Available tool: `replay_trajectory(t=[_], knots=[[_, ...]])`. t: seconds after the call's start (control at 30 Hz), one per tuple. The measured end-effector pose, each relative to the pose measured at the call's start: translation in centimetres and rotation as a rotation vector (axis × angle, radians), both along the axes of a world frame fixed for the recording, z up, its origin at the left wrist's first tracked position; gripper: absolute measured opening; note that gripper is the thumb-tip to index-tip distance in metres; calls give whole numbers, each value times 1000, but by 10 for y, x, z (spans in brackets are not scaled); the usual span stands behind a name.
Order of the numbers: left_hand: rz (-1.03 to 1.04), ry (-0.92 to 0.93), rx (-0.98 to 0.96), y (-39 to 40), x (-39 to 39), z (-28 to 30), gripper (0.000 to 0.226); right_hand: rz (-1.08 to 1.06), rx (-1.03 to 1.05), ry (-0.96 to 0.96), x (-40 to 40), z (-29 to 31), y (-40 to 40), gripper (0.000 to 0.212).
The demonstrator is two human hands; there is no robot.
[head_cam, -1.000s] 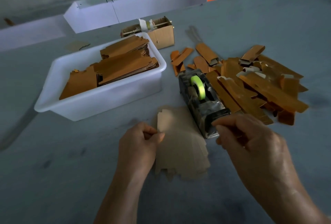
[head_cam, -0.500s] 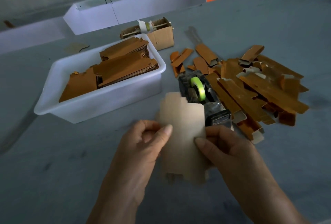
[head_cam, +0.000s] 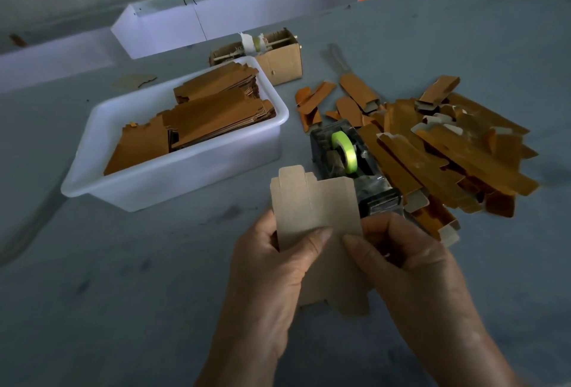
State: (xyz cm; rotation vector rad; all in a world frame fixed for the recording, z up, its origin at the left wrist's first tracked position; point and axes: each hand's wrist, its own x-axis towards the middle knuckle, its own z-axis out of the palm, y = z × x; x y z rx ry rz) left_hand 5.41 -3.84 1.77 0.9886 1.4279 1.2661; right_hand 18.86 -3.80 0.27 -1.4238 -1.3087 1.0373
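- I hold a flat, pale cardboard carton blank (head_cam: 315,205) in both hands, low in the middle of the view, lifted off the grey surface (head_cam: 123,278).
- The blank's plain side faces me. Its notched flaps point away from me at the top, and more flaps show at its near edge, between my wrists.
- My left hand (head_cam: 272,269) grips the blank's left edge, thumb pressed flat on the front and fingers curled behind.
- My right hand (head_cam: 411,263) grips the right edge the same way, with its thumb on the front. The two thumb tips nearly meet across the card.
- Just behind the blank stands a dark tape dispenser (head_cam: 370,192) holding a bright green tape roll (head_cam: 345,151). The blank's top right corner overlaps it in the view.
- To the right of the dispenser, touching it, lies a loose pile of folded orange-brown cartons (head_cam: 448,151), some with their open ends showing.
- To the left sits a white plastic tub (head_cam: 173,182) filled with stacks of flat brown blanks (head_cam: 216,111).
- Behind the tub is a small open cardboard box (head_cam: 284,59) with a rod across its top.
- A cardboard scrap (head_cam: 133,81) lies left of that box.
- Along the far edge runs a long white trough (head_cam: 216,18).
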Motion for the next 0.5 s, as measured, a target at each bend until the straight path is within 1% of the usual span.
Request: replay_trajectory(t=[0.03, 0.07, 0.1, 0.13, 0.2, 0.3, 0.33, 0.37, 0.43, 0.47, 0.5], knots=[[0, 25, 0, 0, 2, 0, 29, -38, 83, -141, -1, 0, -1, 11], [5, 46, -5, -1, 3, 1, 24, -70, 173, -256, -2, 0, -2, 12], [15, 67, -8, 0, 4, 1, 20, -85, 236, -317, -4, 0, -3, 18], [34, 92, -13, 0, 6, 1, 19, -71, 256, -322, -6, 1, -5, 23], [76, 117, -26, 1, 9, 1, 19, 12, 202, -223, -11, 6, -8, 22], [37, 52, -80, -1, 12, 3, 11, 150, 89, 47, -12, 11, -9, 18], [4, 36, -90, -1, 10, 3, 7, 180, 80, 86, -12, 11, -9, 19], [-45, 21, -100, -2, 8, 6, 2, 198, 83, 84, -10, 11, -9, 22], [-174, 28, -82, -4, 2, 7, 24, 200, 73, 68, -7, 11, -7, 21], [-235, 55, -57, -5, 0, 8, 32, 197, 53, 75, -6, 11, -6, 18], [-264, 98, -34, -5, -1, 9, 33, 199, 27, 81, -5, 12, -5, 19]])
